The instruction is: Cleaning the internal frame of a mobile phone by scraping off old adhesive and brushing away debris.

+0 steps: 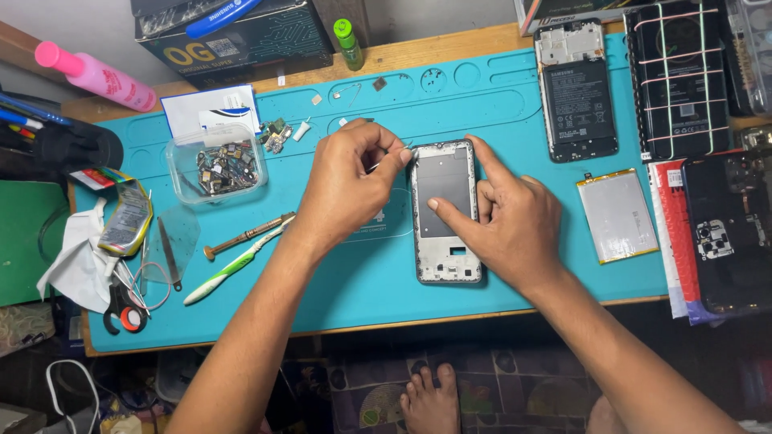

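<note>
A bare foot [432, 398] rests on the patterned floor below the bench edge, and above it two forearms reach over a teal silicone work mat [354, 281] that covers the wooden bench [450, 48]. At the centre of the mat lies a stripped grey rectangular phone frame [446, 210], flat and face up, its inner metal plate exposed. The right hand [507, 217] steadies it, thumb laid across the plate and forefinger stretched along the frame's upper right edge, fingers spread and pressing rather than gripping. The left hand [350, 181] hovers at the frame's upper left corner, its fingers pinched narrow on a thin silvery tool [384, 161], apparently tweezers, whose tip points at that corner; whether the tip touches the frame cannot be told. The work appears to be at the stage of picking or seating a small part at the frame's top edge, and the next move would call for a steady, fine pinch while the other hand keeps the frame from sliding. To the left lie a clear plastic tub of small salvaged parts [221, 165], a wooden-handled screwdriver [245, 235] and a green-and-white toothbrush [233, 269]. To the right sit an opened black phone body with its battery showing [575, 88] and a loose silver flat battery [616, 214].
</note>
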